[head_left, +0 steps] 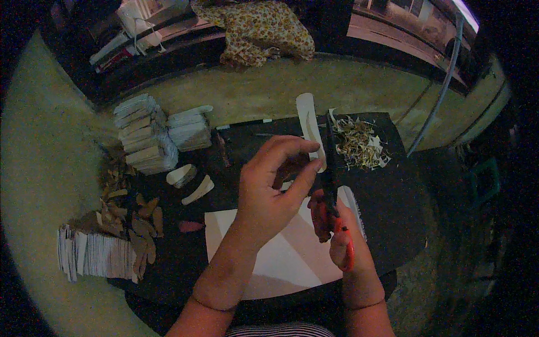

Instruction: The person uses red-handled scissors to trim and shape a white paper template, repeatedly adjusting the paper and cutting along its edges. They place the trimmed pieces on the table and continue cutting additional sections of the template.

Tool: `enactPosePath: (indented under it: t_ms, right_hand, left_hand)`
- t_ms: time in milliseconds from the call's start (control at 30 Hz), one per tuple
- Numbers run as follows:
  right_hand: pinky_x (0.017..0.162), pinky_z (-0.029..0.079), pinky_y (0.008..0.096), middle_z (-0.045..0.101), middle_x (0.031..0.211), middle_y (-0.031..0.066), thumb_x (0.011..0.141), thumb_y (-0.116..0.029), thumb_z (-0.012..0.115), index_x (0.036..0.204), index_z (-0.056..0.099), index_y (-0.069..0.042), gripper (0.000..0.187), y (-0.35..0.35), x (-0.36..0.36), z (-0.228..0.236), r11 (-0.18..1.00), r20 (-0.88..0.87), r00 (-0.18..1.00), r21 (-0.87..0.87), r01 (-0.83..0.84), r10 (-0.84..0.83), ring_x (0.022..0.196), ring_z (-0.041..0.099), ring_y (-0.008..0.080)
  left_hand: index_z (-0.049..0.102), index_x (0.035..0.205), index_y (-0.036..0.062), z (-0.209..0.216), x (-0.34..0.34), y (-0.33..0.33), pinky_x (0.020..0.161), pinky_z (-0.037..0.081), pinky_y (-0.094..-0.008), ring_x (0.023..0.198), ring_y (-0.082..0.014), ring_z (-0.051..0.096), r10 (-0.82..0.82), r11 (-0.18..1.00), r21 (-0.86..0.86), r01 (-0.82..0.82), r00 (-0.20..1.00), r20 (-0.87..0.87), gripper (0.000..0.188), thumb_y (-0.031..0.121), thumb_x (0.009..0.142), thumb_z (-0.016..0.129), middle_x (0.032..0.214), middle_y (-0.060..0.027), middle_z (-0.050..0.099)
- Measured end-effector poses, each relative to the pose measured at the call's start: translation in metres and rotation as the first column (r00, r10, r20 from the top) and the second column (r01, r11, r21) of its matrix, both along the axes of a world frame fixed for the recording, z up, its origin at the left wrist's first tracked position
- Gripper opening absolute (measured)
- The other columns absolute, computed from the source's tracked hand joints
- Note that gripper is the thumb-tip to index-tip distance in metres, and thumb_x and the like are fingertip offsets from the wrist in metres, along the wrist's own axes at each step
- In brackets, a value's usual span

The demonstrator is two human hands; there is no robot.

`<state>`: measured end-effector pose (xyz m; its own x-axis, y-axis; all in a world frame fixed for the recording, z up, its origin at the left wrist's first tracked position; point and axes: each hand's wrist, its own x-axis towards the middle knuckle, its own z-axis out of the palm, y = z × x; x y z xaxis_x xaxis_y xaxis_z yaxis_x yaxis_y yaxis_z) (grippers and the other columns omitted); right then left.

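My left hand (pixel 264 182) is closed in a pinch on the lower end of a long white strip (pixel 305 115) with rounded ends, which looks like paper or card. The strip points upward, away from me. My right hand (pixel 359 244) is wrapped round the red handles of scissors (pixel 332 168). Their dark blades point away from me, just right of the strip; how far apart the blades are is hard to make out in the dim light. Under both hands lies a large white sheet (pixel 264 281) on the dark table (pixel 393 219).
Curly trimmings (pixel 362 143) are heaped at the far right. Bundled white pieces (pixel 143 132) stand at the far left, a long stack (pixel 98 255) at the near left. Brown pieces (pixel 145 224), two pale curved pieces (pixel 198 190) and a small pink object (pixel 191 226) lie between. Flowered cloth (pixel 264 31) hangs behind.
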<state>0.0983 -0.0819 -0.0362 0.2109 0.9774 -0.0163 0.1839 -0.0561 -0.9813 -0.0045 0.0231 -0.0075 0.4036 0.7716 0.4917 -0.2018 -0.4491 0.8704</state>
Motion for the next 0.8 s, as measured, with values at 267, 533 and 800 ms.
enactPosePath:
  t_ms: [267,533,800]
  right_hand:
    - [0.04,0.024,0.0192,0.036,0.061,-0.0051,0.043,-0.087,0.029,0.098,0.044,-0.003,0.102,-0.0015,0.0013,0.0024,0.999,0.004,1.0,-0.027,0.028,-0.027,0.049,0.032,0.0036]
    - [0.044,0.025,0.0193,0.039,0.068,-0.0048,0.043,-0.087,0.033,0.103,0.042,-0.005,0.102,-0.0015,0.0013,-0.0021,1.0,-0.021,1.0,-0.024,0.02,-0.021,0.056,0.034,0.0039]
    - [0.041,0.023,0.018,0.037,0.066,-0.0057,0.044,-0.086,0.034,0.1,0.043,-0.006,0.099,-0.0008,0.0018,-0.0036,0.999,0.01,0.999,-0.02,0.036,-0.036,0.052,0.032,0.0024]
  left_hand:
    - [0.054,0.091,-0.0008,-0.0008,0.0024,0.0001,0.071,0.048,-0.0228,0.08,-0.0124,0.057,-0.024,1.0,0.015,0.024,0.999,0.036,0.02,-0.005,0.073,0.057,0.092,-0.0077,0.051]
    - [0.054,0.091,-0.0006,-0.0005,0.0012,-0.0023,0.067,0.048,-0.0215,0.076,-0.0108,0.056,-0.036,0.999,-0.014,0.036,0.999,0.029,0.02,-0.005,0.072,0.058,0.091,-0.0073,0.051]
    - [0.057,0.09,0.0008,0.0003,0.0023,-0.0036,0.064,0.044,-0.0197,0.073,-0.0083,0.052,0.012,0.999,-0.039,-0.011,1.0,0.025,0.02,-0.003,0.071,0.061,0.088,-0.0037,0.053]
